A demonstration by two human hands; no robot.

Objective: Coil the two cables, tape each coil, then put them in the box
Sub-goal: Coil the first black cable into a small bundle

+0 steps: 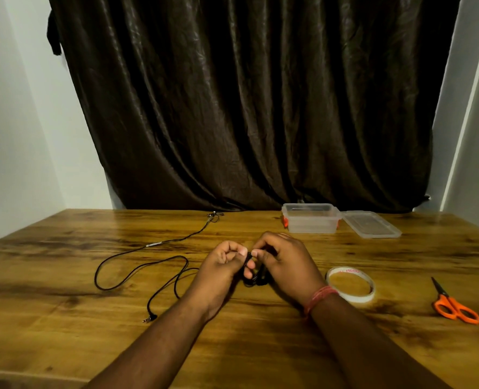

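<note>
**A:** ok so where are we at? We've got both hands meeting mid-desk (64, 276). The left hand (221, 265) has its fingers curled and is pinching a small black coil (253, 277), and the right hand (283, 265) is curled round the same coil from the other side, thumb and fingertips right on it. The bundle is mostly hidden between our fingers, so we can't tell how many loops it has or whether any tape is on it.

**B:** yep, and the other cable (137, 269) is lying loose on the desk to our left. It snakes from its jack plug (149, 318) near our left forearm, loops around, then runs up toward the far edge where it ends in a little tangle by the curtain (246, 102). Not coiled at all.

**A:** tape (350, 284) is flat on the desk just beside our right wrist, which has a red thread band (318, 297) on it. Scissors (454, 304) with orange handles sit further right, well apart from the tape.

**B:** box (311, 219) is at the back right, open, clear plastic with orange clips. We can't make out anything inside. Its lid (371, 224) lies flat just to the right of it, touching or nearly so.
</note>
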